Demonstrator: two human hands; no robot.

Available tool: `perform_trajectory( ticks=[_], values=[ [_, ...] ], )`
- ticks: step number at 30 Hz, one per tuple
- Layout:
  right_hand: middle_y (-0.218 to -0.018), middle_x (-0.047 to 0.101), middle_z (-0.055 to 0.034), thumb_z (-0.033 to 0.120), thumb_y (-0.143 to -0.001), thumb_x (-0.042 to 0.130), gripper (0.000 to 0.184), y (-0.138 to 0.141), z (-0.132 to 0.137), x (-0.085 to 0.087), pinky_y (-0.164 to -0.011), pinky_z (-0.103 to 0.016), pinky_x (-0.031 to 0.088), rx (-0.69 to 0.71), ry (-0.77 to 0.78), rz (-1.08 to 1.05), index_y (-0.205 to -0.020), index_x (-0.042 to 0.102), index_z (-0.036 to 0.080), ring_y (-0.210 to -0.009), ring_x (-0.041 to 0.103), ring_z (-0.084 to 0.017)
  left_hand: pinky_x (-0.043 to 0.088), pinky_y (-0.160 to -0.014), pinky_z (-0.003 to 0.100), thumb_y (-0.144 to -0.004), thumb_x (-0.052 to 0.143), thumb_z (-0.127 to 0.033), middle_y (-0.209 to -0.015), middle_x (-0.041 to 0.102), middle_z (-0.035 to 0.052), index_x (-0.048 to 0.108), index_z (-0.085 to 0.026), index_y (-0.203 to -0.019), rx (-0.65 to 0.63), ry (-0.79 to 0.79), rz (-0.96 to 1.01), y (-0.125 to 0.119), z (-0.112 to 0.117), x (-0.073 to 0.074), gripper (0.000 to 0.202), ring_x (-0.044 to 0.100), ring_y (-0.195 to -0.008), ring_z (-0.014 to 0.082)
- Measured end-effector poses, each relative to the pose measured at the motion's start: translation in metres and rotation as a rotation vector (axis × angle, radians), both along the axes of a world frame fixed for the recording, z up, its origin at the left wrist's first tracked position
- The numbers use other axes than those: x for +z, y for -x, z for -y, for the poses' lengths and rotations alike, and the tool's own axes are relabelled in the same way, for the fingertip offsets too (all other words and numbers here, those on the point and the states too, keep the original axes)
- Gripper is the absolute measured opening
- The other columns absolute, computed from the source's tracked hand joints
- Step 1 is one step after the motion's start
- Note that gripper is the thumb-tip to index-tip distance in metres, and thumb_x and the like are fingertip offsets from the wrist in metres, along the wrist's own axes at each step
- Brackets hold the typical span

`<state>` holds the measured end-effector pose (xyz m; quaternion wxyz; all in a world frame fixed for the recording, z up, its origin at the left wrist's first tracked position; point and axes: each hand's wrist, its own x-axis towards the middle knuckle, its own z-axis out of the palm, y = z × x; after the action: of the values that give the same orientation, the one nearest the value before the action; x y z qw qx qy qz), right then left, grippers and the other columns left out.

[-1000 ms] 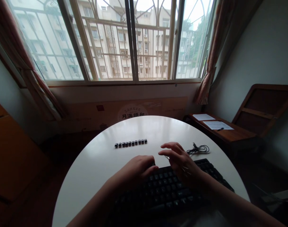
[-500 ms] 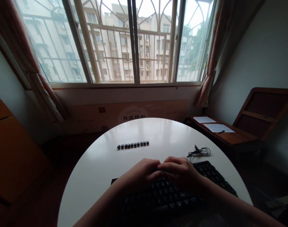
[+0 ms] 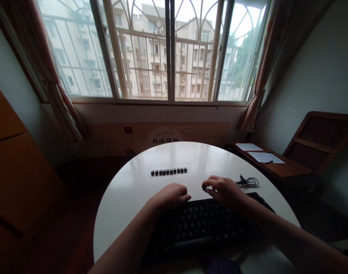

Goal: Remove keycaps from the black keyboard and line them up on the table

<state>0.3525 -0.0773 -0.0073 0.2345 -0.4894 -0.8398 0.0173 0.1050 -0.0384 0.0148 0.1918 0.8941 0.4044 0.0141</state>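
Note:
My right hand (image 3: 221,188) is raised over the far edge of the black keyboard (image 3: 196,222), fingers pinching a small black keycap (image 3: 204,187). Thin pale lines like wire show between the fingers and the keycap. Loosely curled, my left hand (image 3: 174,194) rests at the keyboard's far left edge, with its thumb pointing right; nothing shows in it, and its palm is hidden. Beyond both hands, a row of several black keycaps (image 3: 168,171) stands on the white round table (image 3: 125,205). My forearms cover both sides of the keyboard.
A coiled black cable (image 3: 249,182) lies right of my right hand. Past the table's right edge stands a wooden chair (image 3: 299,169) with paper sheets (image 3: 266,157) and a pen (image 3: 269,162) on its seat. A large printed box (image 3: 139,133) lies under the window.
My hands were together over the keyboard and are now apart. The right hand has come up and away with a keycap; the left has drawn slightly left. The view has shifted a little.

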Motion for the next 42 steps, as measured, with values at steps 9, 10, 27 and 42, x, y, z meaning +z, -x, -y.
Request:
perform_trajectory(
  ticks=[9, 10, 27, 42],
  values=[
    [-0.087, 0.076, -0.0037, 0.023, -0.081, 0.066, 0.019, 0.006, -0.107, 0.002, -0.069, -0.024, 0.050, -0.041, 0.393, -0.069, -0.094, 0.077, 0.018, -0.072, 0.069, -0.016, 0.042, -0.063, 0.030, -0.088, 0.054, -0.048, -0.086, 0.071, 0.0051, 0.071, -0.020, -0.085, -0.006, 0.058, -0.025, 0.005, -0.005, -0.005, 0.032, 0.061, -0.073, 0.0201],
    [-0.085, 0.076, -0.0036, 0.023, -0.081, 0.066, 0.020, 0.008, -0.119, 0.000, -0.069, -0.024, 0.051, -0.042, 0.421, -0.070, -0.095, 0.077, 0.017, -0.071, 0.070, -0.015, 0.042, -0.063, 0.030, -0.087, 0.054, -0.048, -0.085, 0.071, 0.0050, 0.071, -0.020, -0.085, -0.006, 0.059, -0.021, 0.006, -0.005, -0.006, 0.033, 0.061, -0.073, 0.0201],
    [-0.084, 0.077, -0.0026, 0.018, -0.078, 0.066, 0.021, 0.024, -0.185, -0.025, -0.068, -0.021, 0.052, -0.061, 0.531, -0.035, -0.096, 0.078, 0.018, -0.068, 0.072, -0.015, 0.043, -0.063, 0.031, -0.086, 0.054, -0.048, -0.087, 0.071, 0.0048, 0.071, -0.022, -0.090, -0.010, 0.109, -0.026, 0.009, -0.007, -0.005, 0.032, 0.061, -0.075, 0.0217],
    [-0.107, 0.073, -0.0096, 0.027, -0.079, 0.071, 0.038, 0.028, -0.162, -0.002, -0.083, -0.029, 0.051, -0.054, 0.280, 0.013, -0.115, 0.073, 0.015, -0.093, 0.067, -0.022, 0.044, -0.065, 0.031, -0.086, 0.053, -0.049, -0.089, 0.072, 0.0054, 0.072, -0.022, -0.091, -0.017, 0.115, -0.014, 0.010, -0.008, -0.007, 0.033, 0.062, -0.077, 0.0219]
  ],
)
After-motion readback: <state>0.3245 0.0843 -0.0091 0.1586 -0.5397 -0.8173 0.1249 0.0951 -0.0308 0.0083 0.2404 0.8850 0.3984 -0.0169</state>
